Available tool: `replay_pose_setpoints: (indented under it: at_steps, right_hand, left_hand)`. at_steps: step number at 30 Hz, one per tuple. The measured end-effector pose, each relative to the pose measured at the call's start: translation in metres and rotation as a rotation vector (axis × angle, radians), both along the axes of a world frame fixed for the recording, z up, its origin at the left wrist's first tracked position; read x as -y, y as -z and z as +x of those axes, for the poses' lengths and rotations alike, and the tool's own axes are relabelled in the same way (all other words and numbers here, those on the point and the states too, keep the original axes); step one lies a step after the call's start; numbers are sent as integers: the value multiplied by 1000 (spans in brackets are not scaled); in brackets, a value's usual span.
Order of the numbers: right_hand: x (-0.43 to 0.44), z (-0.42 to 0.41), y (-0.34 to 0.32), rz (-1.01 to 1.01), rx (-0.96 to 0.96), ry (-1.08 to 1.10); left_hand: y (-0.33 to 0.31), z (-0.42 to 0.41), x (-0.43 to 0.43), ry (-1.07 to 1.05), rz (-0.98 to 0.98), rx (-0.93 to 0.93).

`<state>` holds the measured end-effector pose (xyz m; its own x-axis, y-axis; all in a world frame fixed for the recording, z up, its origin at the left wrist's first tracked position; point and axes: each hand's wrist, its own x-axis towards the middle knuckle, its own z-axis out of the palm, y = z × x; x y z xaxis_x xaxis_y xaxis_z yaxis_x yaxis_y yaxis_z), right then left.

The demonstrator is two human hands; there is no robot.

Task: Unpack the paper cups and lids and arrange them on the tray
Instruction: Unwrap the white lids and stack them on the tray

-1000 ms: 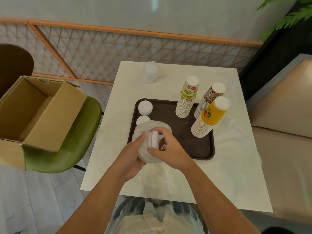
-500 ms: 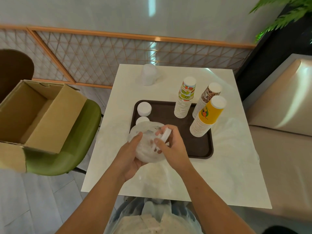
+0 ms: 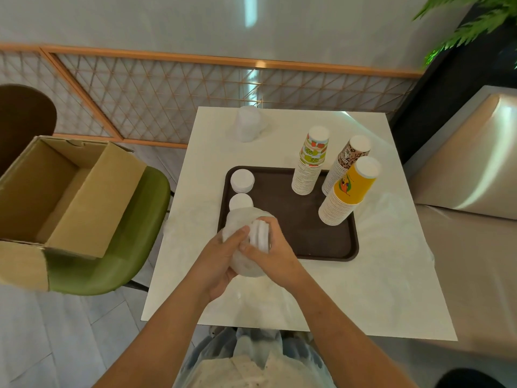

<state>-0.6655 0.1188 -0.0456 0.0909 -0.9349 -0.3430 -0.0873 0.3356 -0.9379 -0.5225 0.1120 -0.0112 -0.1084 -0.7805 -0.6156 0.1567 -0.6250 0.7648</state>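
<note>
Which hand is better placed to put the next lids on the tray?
The right hand: it grips the lids over the near left corner of the tray. The left hand holds the bag.

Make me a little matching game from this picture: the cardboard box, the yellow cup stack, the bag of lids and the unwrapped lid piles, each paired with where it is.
Things
1. cardboard box
2. yellow cup stack
3. bag of lids
4. two unwrapped lid piles

Places
A. gripped by the left hand and right hand
B. on the green chair
C. left side of the tray
D. right side of the tray

Pairs: 1-B, 2-D, 3-A, 4-C.
</note>
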Motion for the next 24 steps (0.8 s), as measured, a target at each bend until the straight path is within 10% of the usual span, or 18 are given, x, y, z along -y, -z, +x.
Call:
replay_pose_setpoints:
  at_steps: [5, 9, 15, 24]
  right_hand:
    - [14, -14, 4, -3, 264, 365]
    - [40, -41, 18, 89, -198, 436]
    - [66, -58, 89, 267, -847, -8]
    - [76, -44, 118, 286, -1056, -211]
  left_hand:
    - [-1, 13, 4, -139, 84, -157]
    - [0, 36, 12, -247, 110, -206]
    - [2, 56, 15, -260, 93, -247]
    - [15, 64, 16, -227, 101, -263]
